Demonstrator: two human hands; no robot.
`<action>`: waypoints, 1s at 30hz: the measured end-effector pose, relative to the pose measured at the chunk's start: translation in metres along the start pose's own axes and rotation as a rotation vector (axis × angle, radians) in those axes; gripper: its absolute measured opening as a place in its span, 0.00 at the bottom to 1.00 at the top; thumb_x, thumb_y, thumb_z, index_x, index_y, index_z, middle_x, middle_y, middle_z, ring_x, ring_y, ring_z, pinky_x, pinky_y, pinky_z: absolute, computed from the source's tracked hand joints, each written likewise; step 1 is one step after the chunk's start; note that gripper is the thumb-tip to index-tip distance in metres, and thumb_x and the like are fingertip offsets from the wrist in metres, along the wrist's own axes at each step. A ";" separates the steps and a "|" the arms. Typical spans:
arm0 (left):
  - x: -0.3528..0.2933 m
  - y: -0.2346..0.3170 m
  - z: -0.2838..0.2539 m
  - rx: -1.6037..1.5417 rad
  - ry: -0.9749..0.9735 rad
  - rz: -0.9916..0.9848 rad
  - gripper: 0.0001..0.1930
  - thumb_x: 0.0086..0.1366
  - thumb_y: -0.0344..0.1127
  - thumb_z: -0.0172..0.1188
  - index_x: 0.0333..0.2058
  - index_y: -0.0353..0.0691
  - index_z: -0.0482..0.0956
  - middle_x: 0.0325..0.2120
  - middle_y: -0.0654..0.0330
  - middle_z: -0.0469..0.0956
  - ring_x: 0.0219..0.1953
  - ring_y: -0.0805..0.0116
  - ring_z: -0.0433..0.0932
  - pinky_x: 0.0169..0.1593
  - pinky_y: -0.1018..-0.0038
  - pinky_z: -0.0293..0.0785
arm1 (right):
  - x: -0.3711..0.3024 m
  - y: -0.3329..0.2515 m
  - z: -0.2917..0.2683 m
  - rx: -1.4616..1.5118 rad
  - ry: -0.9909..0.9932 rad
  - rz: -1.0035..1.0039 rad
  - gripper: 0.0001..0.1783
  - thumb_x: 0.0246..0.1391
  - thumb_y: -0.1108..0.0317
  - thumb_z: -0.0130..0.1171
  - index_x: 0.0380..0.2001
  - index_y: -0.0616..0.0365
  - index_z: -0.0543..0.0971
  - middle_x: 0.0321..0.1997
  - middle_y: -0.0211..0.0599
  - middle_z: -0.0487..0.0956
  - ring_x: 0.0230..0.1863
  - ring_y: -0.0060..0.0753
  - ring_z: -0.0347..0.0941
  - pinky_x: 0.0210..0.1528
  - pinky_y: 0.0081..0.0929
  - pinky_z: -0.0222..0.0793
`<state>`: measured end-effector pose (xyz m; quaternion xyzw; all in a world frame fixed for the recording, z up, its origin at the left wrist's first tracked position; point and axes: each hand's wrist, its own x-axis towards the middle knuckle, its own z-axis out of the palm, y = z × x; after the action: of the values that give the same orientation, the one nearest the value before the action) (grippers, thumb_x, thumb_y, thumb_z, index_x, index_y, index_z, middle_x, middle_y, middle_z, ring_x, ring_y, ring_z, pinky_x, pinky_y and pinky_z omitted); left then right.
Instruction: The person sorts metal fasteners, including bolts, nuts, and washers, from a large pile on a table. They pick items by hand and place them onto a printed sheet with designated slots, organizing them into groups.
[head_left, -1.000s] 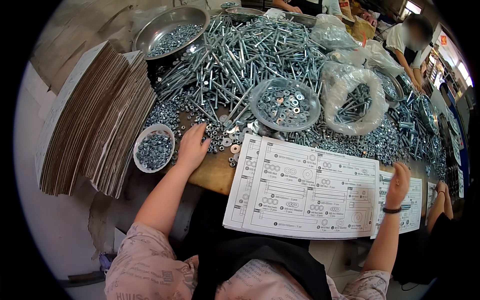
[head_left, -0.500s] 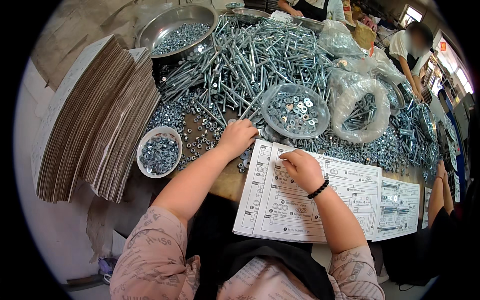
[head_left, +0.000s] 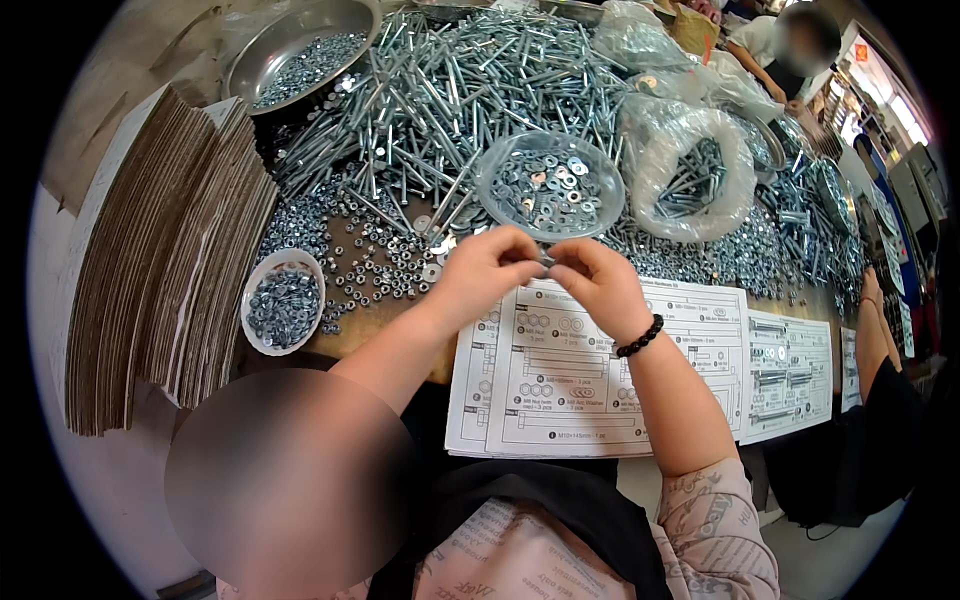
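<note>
My left hand [head_left: 485,268] and my right hand [head_left: 598,285] meet fingertip to fingertip over the top edge of a stack of printed sheets [head_left: 570,405]. The fingers of both are pinched together. A bit of grey metal shows between the tips, too small and covered to name. Just beyond them stands a clear plastic bowl [head_left: 485,190] of flat washers. Loose large washers [head_left: 431,272] lie beside my left hand, among many hex nuts [head_left: 372,268]. Line drawings of hardware cover the sheets.
Long bolts [head_left: 440,110] are heaped behind the bowl. A white bowl of washers [head_left: 284,310] and tall cardboard stacks [head_left: 150,270] stand at left. A steel basin [head_left: 245,75] sits at far left, an open plastic bag of bolts [head_left: 738,190] at right. Another person [head_left: 775,60] works at far right.
My left hand has come away from the large washers on the table. My right hand has lifted off the sheets, and the two now meet at the fingertips. The view has shifted slightly.
</note>
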<state>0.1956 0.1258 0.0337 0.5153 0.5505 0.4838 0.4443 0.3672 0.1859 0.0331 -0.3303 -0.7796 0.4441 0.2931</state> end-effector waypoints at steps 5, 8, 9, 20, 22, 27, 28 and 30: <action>-0.007 -0.008 0.027 0.149 -0.068 0.147 0.10 0.55 0.28 0.58 0.37 0.36 0.75 0.33 0.59 0.76 0.35 0.74 0.75 0.38 0.79 0.72 | -0.021 0.003 -0.036 -0.198 0.051 -0.031 0.06 0.44 0.71 0.60 0.28 0.60 0.77 0.25 0.34 0.75 0.26 0.28 0.70 0.28 0.23 0.66; -0.028 -0.018 0.031 0.727 -0.097 0.307 0.20 0.53 0.37 0.60 0.45 0.39 0.72 0.45 0.54 0.71 0.48 0.61 0.70 0.50 0.68 0.65 | -0.041 0.045 -0.048 -0.628 0.094 -0.229 0.04 0.40 0.72 0.62 0.23 0.56 0.77 0.24 0.32 0.73 0.25 0.32 0.70 0.27 0.25 0.67; -0.035 -0.026 0.032 0.903 -0.066 0.390 0.22 0.53 0.39 0.60 0.46 0.39 0.71 0.47 0.54 0.70 0.50 0.59 0.68 0.53 0.66 0.63 | -0.049 0.056 -0.046 -0.714 0.135 -0.315 0.04 0.39 0.71 0.62 0.21 0.55 0.77 0.24 0.32 0.73 0.25 0.35 0.69 0.27 0.27 0.67; -0.054 -0.042 0.022 1.200 -0.239 0.266 0.37 0.50 0.58 0.57 0.56 0.47 0.62 0.59 0.54 0.56 0.62 0.55 0.52 0.63 0.56 0.44 | -0.091 0.064 -0.041 -0.765 0.020 -0.248 0.10 0.41 0.69 0.58 0.32 0.46 0.79 0.24 0.29 0.72 0.29 0.33 0.70 0.29 0.29 0.68; -0.054 -0.041 0.021 1.203 -0.244 0.263 0.37 0.50 0.58 0.57 0.56 0.47 0.62 0.59 0.54 0.56 0.62 0.55 0.52 0.63 0.56 0.44 | -0.090 0.062 -0.041 -0.752 0.025 -0.254 0.10 0.42 0.70 0.59 0.32 0.48 0.79 0.24 0.31 0.73 0.29 0.35 0.70 0.28 0.30 0.68; -0.050 -0.040 0.017 1.192 -0.253 0.273 0.37 0.50 0.59 0.56 0.56 0.47 0.62 0.59 0.54 0.56 0.62 0.56 0.52 0.63 0.56 0.43 | -0.090 0.062 -0.042 -0.761 0.010 -0.232 0.10 0.43 0.70 0.58 0.33 0.48 0.79 0.24 0.32 0.73 0.28 0.36 0.70 0.28 0.31 0.68; -0.050 -0.040 0.016 1.191 -0.254 0.276 0.37 0.51 0.59 0.56 0.56 0.47 0.62 0.59 0.54 0.56 0.62 0.56 0.51 0.63 0.56 0.43 | -0.089 0.062 -0.042 -0.760 0.007 -0.225 0.10 0.43 0.70 0.58 0.33 0.48 0.79 0.24 0.32 0.72 0.28 0.35 0.70 0.28 0.30 0.68; -0.050 -0.039 0.016 1.186 -0.263 0.261 0.36 0.50 0.58 0.57 0.56 0.46 0.62 0.59 0.54 0.56 0.62 0.57 0.52 0.63 0.56 0.43 | -0.087 0.060 -0.042 -0.736 0.017 -0.190 0.11 0.43 0.69 0.58 0.34 0.48 0.78 0.25 0.32 0.72 0.28 0.35 0.70 0.28 0.30 0.67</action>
<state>0.2092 0.0773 -0.0079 0.7929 0.5986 0.0783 0.0834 0.4672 0.1625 -0.0161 -0.3435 -0.9117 0.1025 0.2009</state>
